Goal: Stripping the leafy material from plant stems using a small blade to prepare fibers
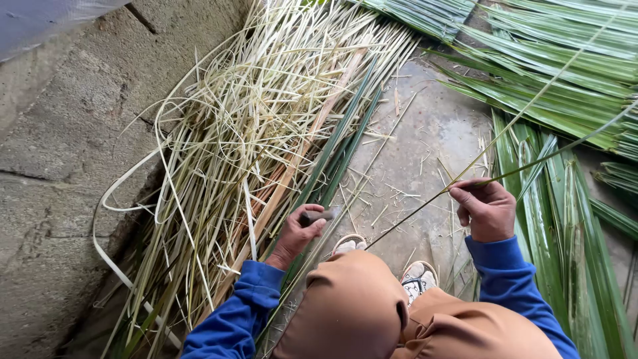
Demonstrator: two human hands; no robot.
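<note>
On the concrete floor (425, 133), the right hand (486, 209) pinches a thin leaf midrib (531, 103) running toward 1 o'clock; the left hand (299, 233) grips a small knife (318, 215).

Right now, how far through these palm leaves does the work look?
Already stripped: a big pile of pale strips by the wall. In hand: the right hand pinches one thin green midrib, while the left hand grips a small knife. Left: whole green leaves lying at the right.
</note>
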